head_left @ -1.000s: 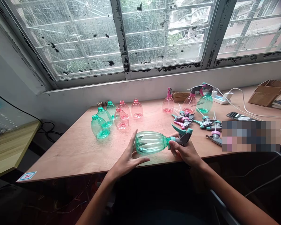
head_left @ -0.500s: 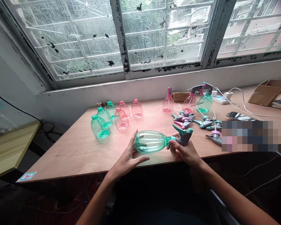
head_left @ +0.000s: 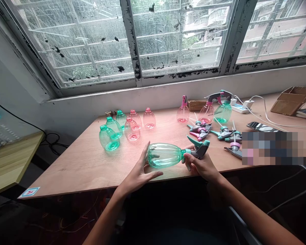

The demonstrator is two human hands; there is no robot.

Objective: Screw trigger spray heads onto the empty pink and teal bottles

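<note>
A clear green spray bottle (head_left: 164,155) lies on its side just above the front edge of the wooden table (head_left: 84,163), neck pointing right. My left hand (head_left: 137,175) cups the bottle's base, fingers wrapped round it. My right hand (head_left: 202,165) is closed on the grey and teal trigger head (head_left: 198,148) fitted at the bottle's neck.
Several capless green and pink bottles (head_left: 122,127) stand at the back left. Three bottles with spray heads (head_left: 206,110) stand at the back right, with loose trigger heads (head_left: 219,134) in front of them. A power strip (head_left: 241,107), cables and a cardboard box (head_left: 292,100) lie far right.
Almost nothing has moved. The fingers of my left hand shifted slightly on the bottle's base, and my right hand adjusted a little on the trigger head.
</note>
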